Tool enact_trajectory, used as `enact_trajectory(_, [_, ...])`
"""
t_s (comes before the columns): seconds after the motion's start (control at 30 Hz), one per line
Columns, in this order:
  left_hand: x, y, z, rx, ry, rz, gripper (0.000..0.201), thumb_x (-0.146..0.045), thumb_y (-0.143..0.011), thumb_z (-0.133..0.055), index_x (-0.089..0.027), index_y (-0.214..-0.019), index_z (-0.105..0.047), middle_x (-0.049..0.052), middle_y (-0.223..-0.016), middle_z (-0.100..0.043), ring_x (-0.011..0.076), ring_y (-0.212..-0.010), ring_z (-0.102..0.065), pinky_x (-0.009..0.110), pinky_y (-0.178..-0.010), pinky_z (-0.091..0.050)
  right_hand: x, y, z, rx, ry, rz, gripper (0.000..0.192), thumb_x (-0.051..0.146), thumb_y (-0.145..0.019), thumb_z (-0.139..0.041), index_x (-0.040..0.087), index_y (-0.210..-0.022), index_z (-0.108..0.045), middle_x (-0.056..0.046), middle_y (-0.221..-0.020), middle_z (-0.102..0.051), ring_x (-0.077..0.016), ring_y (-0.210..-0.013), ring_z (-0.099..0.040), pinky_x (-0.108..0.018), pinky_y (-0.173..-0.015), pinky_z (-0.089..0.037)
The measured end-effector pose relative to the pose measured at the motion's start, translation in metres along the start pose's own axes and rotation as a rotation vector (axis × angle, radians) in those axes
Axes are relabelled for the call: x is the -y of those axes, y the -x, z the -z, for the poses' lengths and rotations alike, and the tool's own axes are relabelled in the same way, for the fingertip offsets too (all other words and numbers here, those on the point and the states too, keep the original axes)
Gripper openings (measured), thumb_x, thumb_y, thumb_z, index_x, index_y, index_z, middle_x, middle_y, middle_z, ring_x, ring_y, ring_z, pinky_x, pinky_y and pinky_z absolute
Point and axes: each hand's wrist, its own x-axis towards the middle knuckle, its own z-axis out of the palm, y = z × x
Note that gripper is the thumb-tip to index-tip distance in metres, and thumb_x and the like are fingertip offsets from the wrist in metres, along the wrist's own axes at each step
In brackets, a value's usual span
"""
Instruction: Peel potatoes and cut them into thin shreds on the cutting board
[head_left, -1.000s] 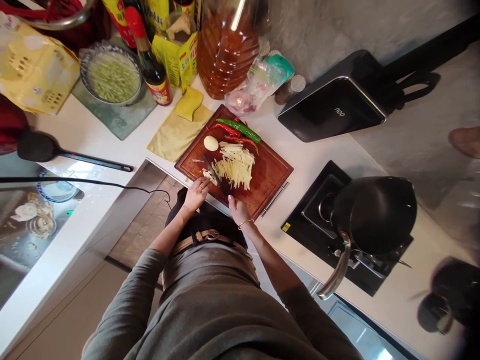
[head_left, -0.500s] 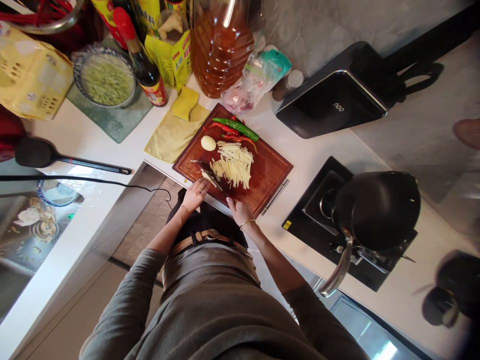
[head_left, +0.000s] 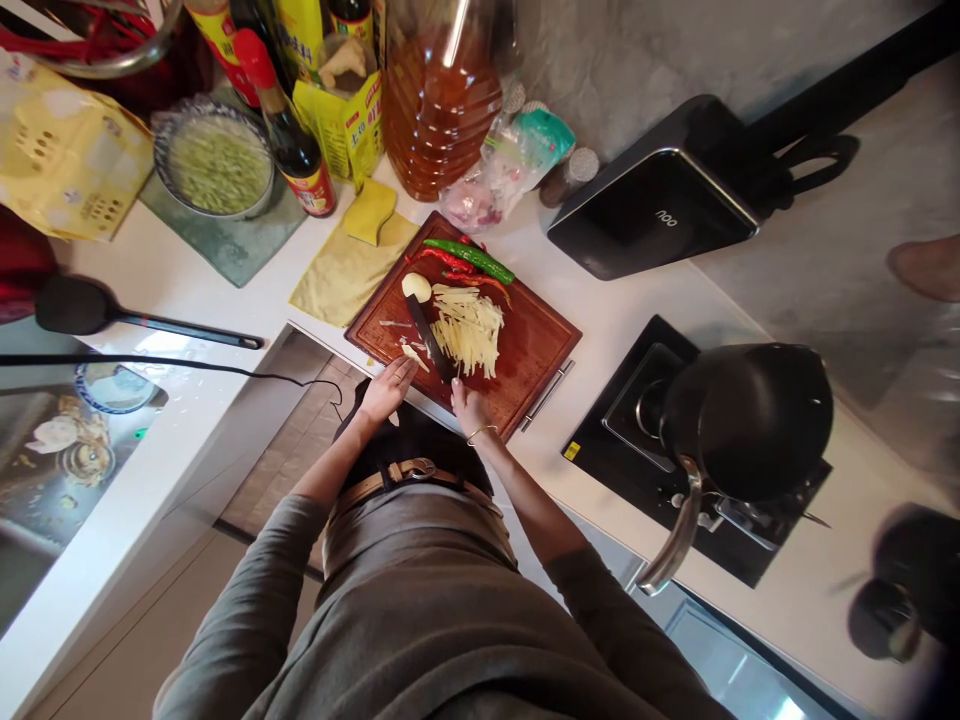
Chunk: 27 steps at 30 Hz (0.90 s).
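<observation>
Two hands work at the near edge of a reddish wooden cutting board (head_left: 525, 345) lying on the white tabletop (head_left: 187, 275), seen from the head camera looking down past the person's grey top. The right hand (head_left: 466, 405) is closed around the handle of a dark knife (head_left: 429, 338), whose blade lies across the board and points away from the person toward a small pale peeled piece (head_left: 416, 286) near the far corner. The left hand (head_left: 388, 385) rests flat with its fingers stretched out at the board's near corner, its fingertips beside a few loose pale scraps (head_left: 411, 353) to the left of the blade; whether it presses on one of them I cannot tell. Just right of the blade sits a heap of pale yellow strips (head_left: 469, 330). Behind the heap, along the board's far edge, lie a green chilli (head_left: 472, 258) and red chillies (head_left: 450, 262), close together. A yellow cloth (head_left: 341, 275) touches the board's left side. Farther back stand a big bottle of amber oil (head_left: 442, 105), a dark sauce bottle (head_left: 294, 150) and a bowl of green bits (head_left: 216, 165). To the right, a black pan (head_left: 750, 420) sits on the stove (head_left: 622, 420).
</observation>
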Motion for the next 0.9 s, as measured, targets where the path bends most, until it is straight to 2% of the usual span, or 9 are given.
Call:
enact_trajectory(0.2, [0.002,0.003,-0.001,-0.028,-0.015,-0.024,0.04,-0.016,-0.093,-0.033,-0.008,-0.128,-0.051,0.015,-0.132,-0.054,0.0219,-0.131,-0.041,0.037,-0.11,-0.037,0.0,0.016,0.013,0.022,0.173,0.035,0.064,0.052,-0.095,-0.02,0.014,-0.09,-0.071,-0.015,-0.079,-0.072,-0.0221,-0.075,-0.067,-0.027,-0.062,-0.038])
enact_trajectory(0.5, [0.002,0.001,-0.006,-0.023,0.014,0.015,0.041,-0.015,-0.092,-0.034,-0.011,-0.129,-0.051,0.015,-0.13,-0.055,0.0227,-0.132,-0.041,0.039,-0.108,-0.041,0.004,0.015,0.014,0.103,0.223,0.0,0.064,0.052,-0.095,-0.019,0.016,-0.095,-0.072,-0.016,-0.085,-0.073,-0.0246,-0.083,-0.068,-0.027,-0.064,-0.04])
enact_trajectory(0.7, [0.004,0.009,-0.004,-0.07,0.017,-0.016,0.04,-0.016,-0.092,-0.035,-0.011,-0.128,-0.051,0.014,-0.129,-0.056,0.0221,-0.13,-0.044,0.037,-0.108,-0.04,0.008,0.016,0.011,0.095,0.211,-0.014,0.059,0.049,-0.096,-0.021,0.017,-0.101,-0.07,-0.015,-0.089,-0.073,-0.0245,-0.087,-0.068,-0.027,-0.066,-0.04])
enact_trajectory(0.9, [0.004,0.007,-0.003,-0.023,0.004,0.037,0.045,-0.016,-0.091,-0.034,-0.013,-0.135,-0.044,0.014,-0.135,-0.051,0.0228,-0.131,-0.041,0.04,-0.107,-0.04,0.009,0.017,0.013,0.112,0.229,-0.049,0.061,0.051,-0.095,-0.022,0.015,-0.098,-0.071,-0.016,-0.086,-0.072,-0.024,-0.083,-0.068,-0.026,-0.066,-0.04])
